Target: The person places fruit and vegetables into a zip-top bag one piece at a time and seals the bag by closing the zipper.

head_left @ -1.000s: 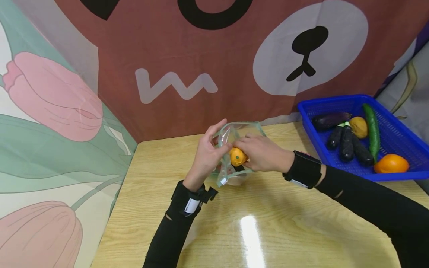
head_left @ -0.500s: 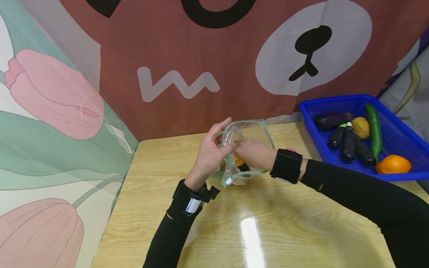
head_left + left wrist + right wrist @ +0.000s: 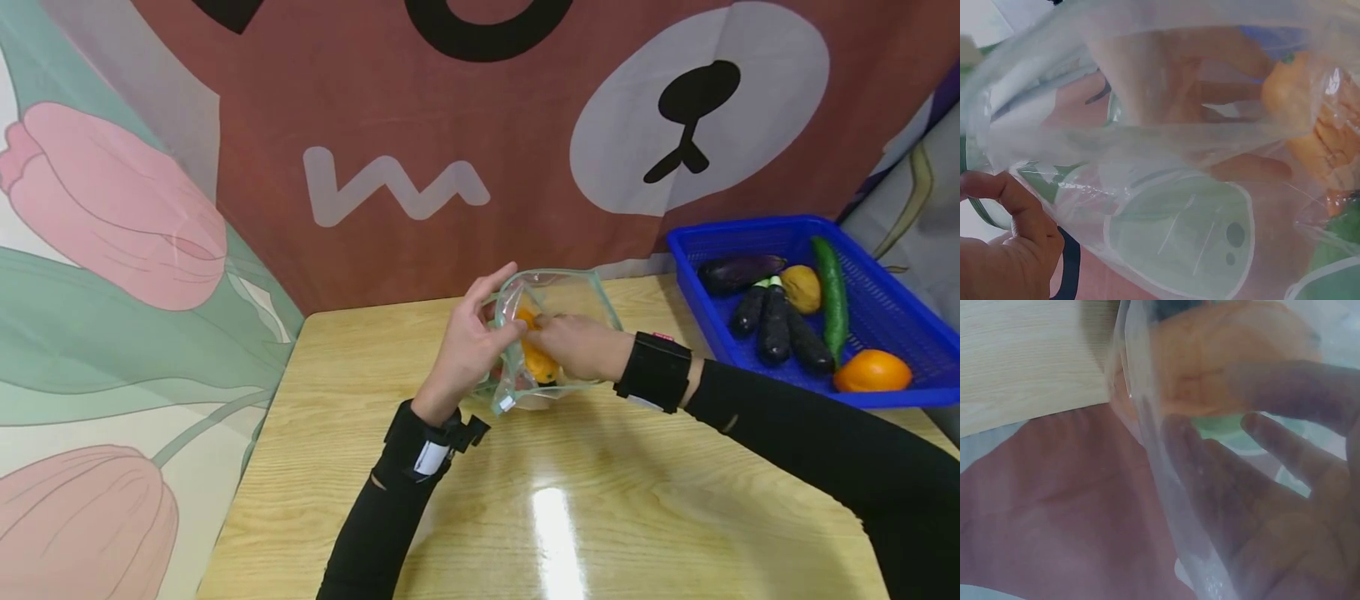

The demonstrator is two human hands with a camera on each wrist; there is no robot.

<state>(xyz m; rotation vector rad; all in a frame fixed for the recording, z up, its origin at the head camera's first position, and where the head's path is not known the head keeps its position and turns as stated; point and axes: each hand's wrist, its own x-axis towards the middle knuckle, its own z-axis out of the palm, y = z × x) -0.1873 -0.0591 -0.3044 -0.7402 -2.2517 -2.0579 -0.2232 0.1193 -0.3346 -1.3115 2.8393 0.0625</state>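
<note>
A clear zip bag with pale green edges stands mouth up in the head view. My left hand grips its left rim, thumb and forefinger spread along the mouth. A bent finger curls at the rim in the left wrist view. Reaching into the mouth from the right, my right hand touches a wrinkled orange fruit or vegetable with a small green stem spot. Through the plastic, my right fingers look fairly straight beside it. Something green lies lower in the bag.
A blue plastic basket at right holds a purple eggplant, several darker small eggplants, a cucumber, a brownish-yellow round item and an orange fruit. A patterned cloth hangs behind the wooden table.
My right hand has gone into the bag, and the orange item has turned from end-on to lengthwise and sits lower inside. The left hand keeps its grip, shifted very slightly right.
</note>
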